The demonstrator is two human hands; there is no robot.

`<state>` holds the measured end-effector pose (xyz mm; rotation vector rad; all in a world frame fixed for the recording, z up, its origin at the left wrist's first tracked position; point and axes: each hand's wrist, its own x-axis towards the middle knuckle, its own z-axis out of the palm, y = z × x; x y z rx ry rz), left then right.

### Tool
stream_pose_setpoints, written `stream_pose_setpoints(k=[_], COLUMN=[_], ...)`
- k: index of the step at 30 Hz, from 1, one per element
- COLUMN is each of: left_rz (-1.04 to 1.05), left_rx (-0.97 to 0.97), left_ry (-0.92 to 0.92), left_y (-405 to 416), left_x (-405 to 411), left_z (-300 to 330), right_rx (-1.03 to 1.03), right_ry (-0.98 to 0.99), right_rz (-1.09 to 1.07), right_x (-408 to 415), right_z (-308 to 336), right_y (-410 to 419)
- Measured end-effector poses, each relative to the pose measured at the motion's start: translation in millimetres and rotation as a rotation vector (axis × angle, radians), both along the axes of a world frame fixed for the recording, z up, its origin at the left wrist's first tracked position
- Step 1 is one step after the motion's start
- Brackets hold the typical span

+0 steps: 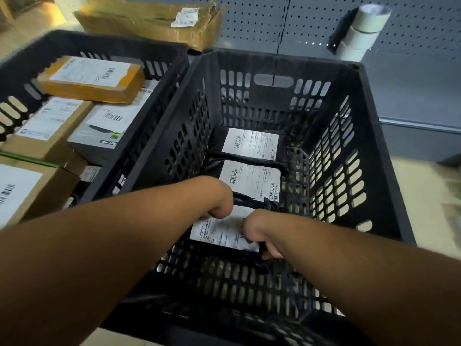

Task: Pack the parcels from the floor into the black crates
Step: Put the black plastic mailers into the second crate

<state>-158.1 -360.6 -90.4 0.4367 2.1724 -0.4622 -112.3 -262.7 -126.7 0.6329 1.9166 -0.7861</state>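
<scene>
Both my arms reach down into the right black crate [369,136]. My left hand [219,208] grips the left end of a black bag parcel with a white label [219,232], and my right hand [259,239] grips its right end, fingers curled under the edge. The parcel is low in the crate near the front wall; whether it touches the bottom I cannot tell. Two more black bag parcels lie on the crate floor behind it: a middle one [252,179] and a far one [250,143]. The left black crate [159,53] holds several cardboard box parcels.
An orange-taped box [92,79] tops the pile in the left crate. A large brown carton [152,21] stands behind the crates. A grey pegboard wall [287,23] with tape rolls [364,31] on a hook rises at the back. Blurred items [449,193] lie at the right edge.
</scene>
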Motion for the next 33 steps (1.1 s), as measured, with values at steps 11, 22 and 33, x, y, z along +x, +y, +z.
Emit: stream_pose_setpoints(k=[11, 22, 33], left_rz=[0.184, 0.402, 0.686], left_rx=[0.057, 0.093, 0.315], left_ry=[-0.255, -0.246, -0.15], left_y=[4.4, -1.6, -11.5], left_x=[11.3, 7.4, -11.7], left_z=[-16.6, -23.7, -3.6], right_rx=[-0.039, 0.25, 0.355], right_ry=[-0.027, 0.021, 0.367], right_rz=[0.276, 0.766, 1.022], right_x=[-8.2, -4.3, -13.4], right_z=[-22.9, 7.1, 95.0], right_y=[-3.6, -7.9, 30.1])
